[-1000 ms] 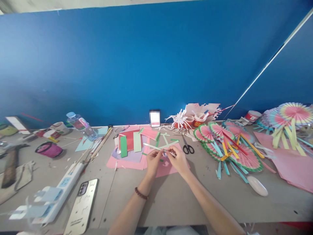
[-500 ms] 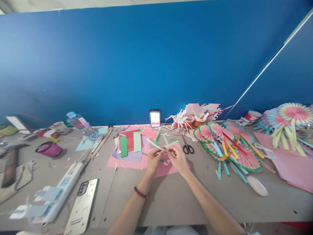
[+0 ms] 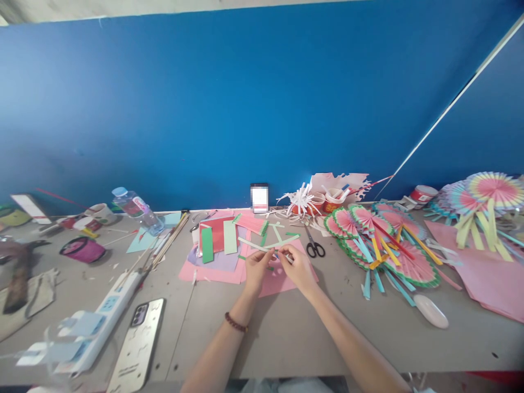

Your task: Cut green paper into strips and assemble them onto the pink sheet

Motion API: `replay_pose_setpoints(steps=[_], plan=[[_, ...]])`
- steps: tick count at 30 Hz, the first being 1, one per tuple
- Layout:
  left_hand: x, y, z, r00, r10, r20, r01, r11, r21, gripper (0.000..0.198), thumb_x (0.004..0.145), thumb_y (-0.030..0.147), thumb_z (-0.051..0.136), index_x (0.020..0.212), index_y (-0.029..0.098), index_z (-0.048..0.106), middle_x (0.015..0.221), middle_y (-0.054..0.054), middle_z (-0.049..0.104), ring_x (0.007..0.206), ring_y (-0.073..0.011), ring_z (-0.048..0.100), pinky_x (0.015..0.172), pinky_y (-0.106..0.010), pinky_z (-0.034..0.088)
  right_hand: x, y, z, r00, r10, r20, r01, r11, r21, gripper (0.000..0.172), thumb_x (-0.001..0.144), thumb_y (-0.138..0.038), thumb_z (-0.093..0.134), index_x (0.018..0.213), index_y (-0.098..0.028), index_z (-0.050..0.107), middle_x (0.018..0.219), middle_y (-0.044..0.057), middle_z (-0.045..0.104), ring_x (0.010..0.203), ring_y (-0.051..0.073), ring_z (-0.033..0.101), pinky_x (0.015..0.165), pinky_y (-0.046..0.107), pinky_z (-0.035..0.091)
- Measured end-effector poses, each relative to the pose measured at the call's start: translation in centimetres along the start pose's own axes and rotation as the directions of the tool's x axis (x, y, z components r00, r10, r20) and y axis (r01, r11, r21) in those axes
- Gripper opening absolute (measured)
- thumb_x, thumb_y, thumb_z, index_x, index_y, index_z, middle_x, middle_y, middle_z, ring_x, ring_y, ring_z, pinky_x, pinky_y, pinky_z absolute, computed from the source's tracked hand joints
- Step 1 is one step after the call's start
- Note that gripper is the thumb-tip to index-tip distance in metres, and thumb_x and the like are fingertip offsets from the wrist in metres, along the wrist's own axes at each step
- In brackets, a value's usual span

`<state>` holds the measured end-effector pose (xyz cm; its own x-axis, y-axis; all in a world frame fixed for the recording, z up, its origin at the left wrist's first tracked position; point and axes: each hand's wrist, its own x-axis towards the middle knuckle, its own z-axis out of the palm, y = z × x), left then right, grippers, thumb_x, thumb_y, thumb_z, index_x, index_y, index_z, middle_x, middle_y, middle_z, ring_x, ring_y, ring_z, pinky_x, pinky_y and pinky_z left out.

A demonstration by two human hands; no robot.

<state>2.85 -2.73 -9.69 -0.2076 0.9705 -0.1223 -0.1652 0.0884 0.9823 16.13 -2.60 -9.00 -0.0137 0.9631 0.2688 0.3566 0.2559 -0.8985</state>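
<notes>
Head view: the left hand (image 3: 257, 267) and right hand (image 3: 298, 267) meet fingertip to fingertip, both pinching a pale green paper strip (image 3: 251, 245) above pink paper (image 3: 276, 285) on the counter (image 3: 347, 333). Black-handled scissors (image 3: 316, 250) lie just beyond the right hand; a folded pink piece (image 3: 250, 224) lies past the strip, near green card (image 3: 207, 244).

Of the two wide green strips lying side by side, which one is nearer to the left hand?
The pale green strip, the right one of the pair. The darker green strip lies to its left, farther from the left hand.
</notes>
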Motion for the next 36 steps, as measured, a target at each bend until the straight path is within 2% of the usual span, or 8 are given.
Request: replay_pose_setpoints(steps=[6,10,18,21,24,29,36], plan=[[-0.16,0.25,0.07,1.000,-0.017,0.002,0.017,1.000,-0.008,0.035,0.064,0.047,0.081,0.062,0.013,0.073,0.064,-0.007,0.070,0.048,-0.0095,0.052,0.046,-0.021,0.043,-0.11,0.09,0.02,1.000,0.026,-0.016,-0.026,1.000,-0.010,0.022,0.083,-0.039,0.054,0.077,-0.020,0.062,0.073,0.004,0.069,0.062,0.018,0.061,0.064,0.030,0.048],[-0.23,0.30,0.01,1.000,-0.017,0.004,0.017,1.000,-0.002,0.037,0.064,0.049,0.081,0.062,0.013,0.073,0.064,-0.008,0.070,0.048,-0.0105,0.053,0.047,-0.022,0.044,-0.09,0.28,0.06,0.998,0.051,-0.035,-0.051,0.999,-0.011,0.023,0.081,-0.042,0.057,0.075,-0.020,0.061,0.070,0.003,0.067,0.062,0.019,0.060,0.064,0.030,0.048],[-0.26,0.49,-0.02,1.000,-0.029,0.009,0.029,1.000,0.010,0.036,0.064,0.050,0.080,0.065,0.014,0.075,0.063,-0.008,0.071,0.053,-0.0137,0.059,0.050,-0.023,0.046,-0.08,0.41,0.05,0.999,0.017,-0.037,-0.019,0.999,-0.047,0.020,0.084,-0.038,0.054,0.075,-0.021,0.059,0.071,0.003,0.067,0.062,0.018,0.059,0.063,0.030,0.047],[-0.28,0.65,-0.04,1.000,-0.024,0.011,0.024,1.000,-0.004,0.035,0.065,0.048,0.080,0.065,0.014,0.075,0.062,-0.008,0.070,0.053,-0.0141,0.059,0.049,-0.023,0.046,-0.16,0.34,-0.02,1.000,0.011,-0.022,-0.012,0.998,-0.058,0.021,0.085,-0.039,0.054,0.077,-0.021,0.060,0.074,0.003,0.068,0.064,0.019,0.061,0.064,0.030,0.047],[-0.30,0.74,-0.05,1.000,-0.010,0.010,0.011,1.000,-0.023,0.034,0.065,0.047,0.080,0.063,0.014,0.073,0.062,-0.008,0.070,0.052,-0.0137,0.059,0.049,-0.023,0.046,-0.21,0.22,-0.04,0.999,0.038,0.004,-0.038,0.999,-0.031,0.024,0.085,-0.043,0.054,0.077,-0.022,0.059,0.067,0.001,0.066,0.061,0.020,0.062,0.061,0.030,0.047],[-0.11,0.50,-0.04,1.000,0.010,0.004,-0.010,1.000,-0.016,0.037,0.065,0.051,0.078,0.064,0.014,0.071,0.063,-0.004,0.067,0.047,-0.0094,0.050,0.047,-0.022,0.045,-0.18,0.03,0.02,0.993,0.091,0.078,-0.100,0.989,0.112,0.027,0.084,-0.050,0.055,0.080,-0.023,0.055,0.068,0.003,0.067,0.069,0.024,0.068,0.063,0.032,0.049],[0.00,0.53,-0.24,0.998,0.061,0.008,-0.061,0.998,-0.012,0.037,0.067,0.051,0.077,0.061,0.016,0.067,0.057,0.001,0.058,0.049,-0.0115,0.051,0.043,-0.023,0.047,-0.23,0.00,0.00,0.983,0.120,0.141,-0.142,0.976,0.165,0.023,0.083,-0.043,0.056,0.093,-0.022,0.057,0.078,0.007,0.076,0.078,0.025,0.073,0.069,0.034,0.052]])
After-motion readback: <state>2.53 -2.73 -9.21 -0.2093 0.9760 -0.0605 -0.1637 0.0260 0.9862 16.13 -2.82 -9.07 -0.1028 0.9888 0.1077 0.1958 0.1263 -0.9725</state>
